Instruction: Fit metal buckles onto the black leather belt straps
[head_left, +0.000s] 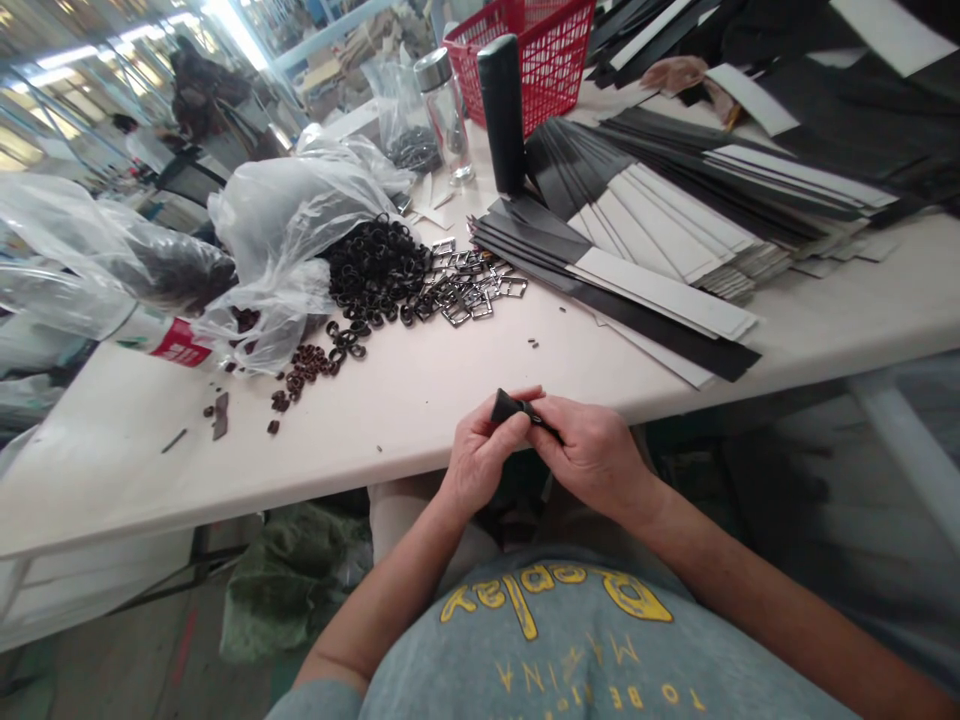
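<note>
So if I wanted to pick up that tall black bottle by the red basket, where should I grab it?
Probably round its middle. The tall black bottle stands upright with straight, smooth sides, so fingers can wrap there. Come from the front, the table-edge side: the red basket sits close behind it, a clear bottle stands to its left, and black strips lie against its right.

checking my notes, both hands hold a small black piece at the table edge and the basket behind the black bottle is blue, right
Not quite: the basket is red, not blue, as the head view shows. The rest stands: the left hand and the right hand hold a small black piece at the table edge, and the basket sits behind the black bottle.
</note>
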